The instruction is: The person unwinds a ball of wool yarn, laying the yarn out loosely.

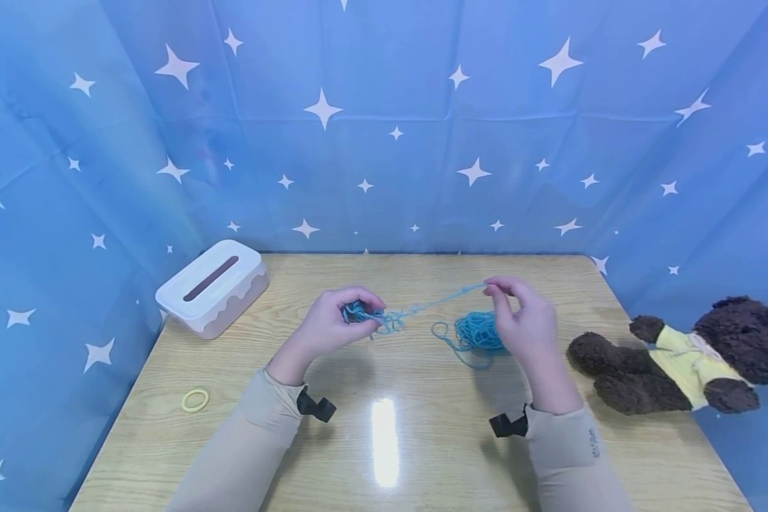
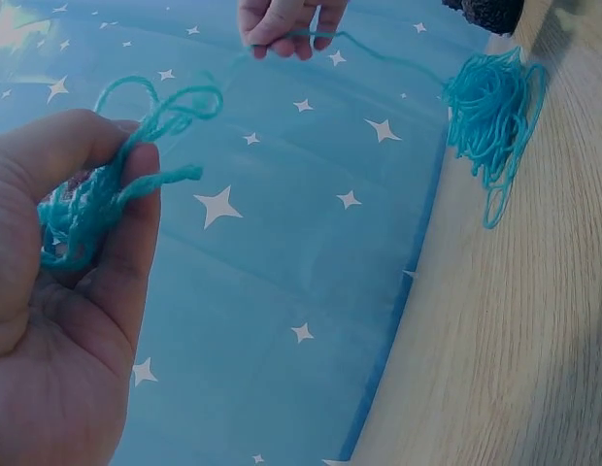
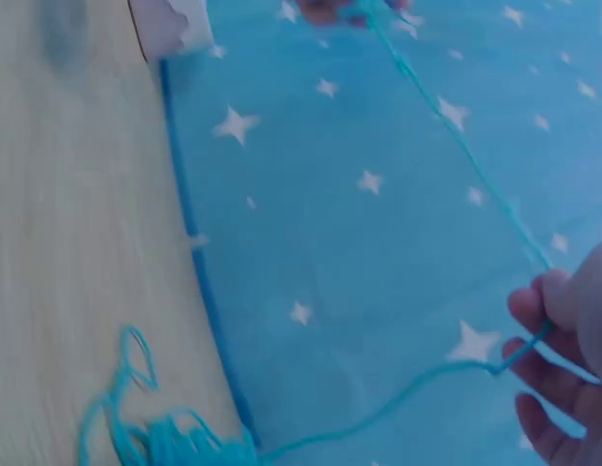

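Note:
A small bunch of turquoise yarn (image 2: 92, 209) is held in my left hand (image 1: 339, 320), its loops sticking out past the thumb and fingertips. From it one strand of yarn (image 1: 441, 302) runs, drawn out, to my right hand (image 1: 526, 323), which pinches it between thumb and fingertips. The strand continues from the right hand (image 3: 563, 340) down to a loose heap of the same yarn (image 1: 476, 331) on the table. In the head view the right hand partly hides that heap.
On the wooden table (image 1: 435, 434) stands a white-lidded tissue box (image 1: 212, 288) at the back left. A yellow ring (image 1: 195, 400) lies at the left. A dark brown plush toy in yellow clothing (image 1: 685, 363) lies along the right edge. A blue starred curtain (image 1: 384, 178) hangs behind.

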Available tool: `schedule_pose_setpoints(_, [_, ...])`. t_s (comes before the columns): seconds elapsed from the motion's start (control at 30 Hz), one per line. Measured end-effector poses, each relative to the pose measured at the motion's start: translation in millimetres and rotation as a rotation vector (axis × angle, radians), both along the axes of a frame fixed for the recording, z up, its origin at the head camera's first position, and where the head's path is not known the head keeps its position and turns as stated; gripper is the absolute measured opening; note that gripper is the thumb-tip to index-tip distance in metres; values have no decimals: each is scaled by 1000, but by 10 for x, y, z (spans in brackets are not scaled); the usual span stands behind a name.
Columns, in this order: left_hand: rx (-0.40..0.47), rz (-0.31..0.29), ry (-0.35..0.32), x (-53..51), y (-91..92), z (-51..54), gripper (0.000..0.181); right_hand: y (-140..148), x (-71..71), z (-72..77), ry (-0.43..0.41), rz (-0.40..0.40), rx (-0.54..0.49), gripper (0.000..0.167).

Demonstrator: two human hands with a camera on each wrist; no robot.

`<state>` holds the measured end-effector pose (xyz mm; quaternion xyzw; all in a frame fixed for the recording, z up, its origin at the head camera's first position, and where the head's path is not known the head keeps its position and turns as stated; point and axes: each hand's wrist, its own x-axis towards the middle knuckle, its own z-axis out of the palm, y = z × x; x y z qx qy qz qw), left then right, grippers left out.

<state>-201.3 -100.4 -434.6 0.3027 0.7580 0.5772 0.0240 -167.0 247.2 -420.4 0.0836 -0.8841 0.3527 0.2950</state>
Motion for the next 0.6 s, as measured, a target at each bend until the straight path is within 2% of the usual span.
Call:
schedule_pose_setpoints(0.1, [0, 7, -6, 2, -1, 6, 25, 152, -18, 18, -18, -104, 31, 20])
schedule_pose_setpoints(0.2, [7, 12, -5, -2, -2, 5, 25, 291, -27, 26, -100, -192, 63, 26])
schedule_pose_setpoints(0.47, [20, 27, -8, -12, -14, -5, 22, 664, -57, -17, -452, -336, 146, 38])
schedule_pose_setpoints(0.6, [10, 37, -9, -19, -19, -15, 23, 793, -92, -82, -610, -350, 204, 39])
